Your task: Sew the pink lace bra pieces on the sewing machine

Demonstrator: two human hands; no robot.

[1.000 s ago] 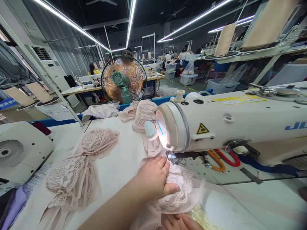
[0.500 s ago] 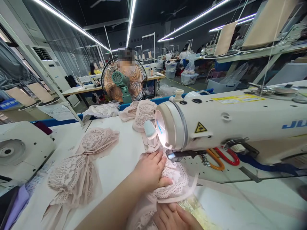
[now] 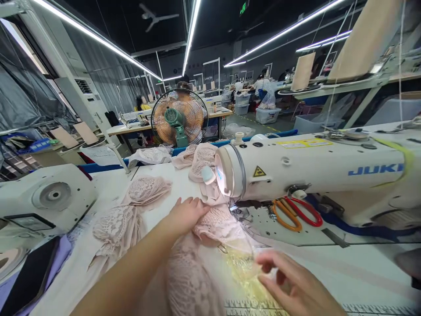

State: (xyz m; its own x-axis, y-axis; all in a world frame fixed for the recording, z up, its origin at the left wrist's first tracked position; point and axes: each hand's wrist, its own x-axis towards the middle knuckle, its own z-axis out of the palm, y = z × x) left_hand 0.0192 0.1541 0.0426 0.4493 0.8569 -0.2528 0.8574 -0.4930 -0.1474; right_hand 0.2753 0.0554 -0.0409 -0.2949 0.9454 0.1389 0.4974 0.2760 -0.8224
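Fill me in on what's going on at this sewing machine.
A person is working with a pale pink lace piece at a sewing machine. Their left hand lies on the edge of it, close to the needle area. Their right hand is near a yellowish patch on the table, thumb and fingers curved; whether it holds anything is unclear. More lace pieces lie to the left.
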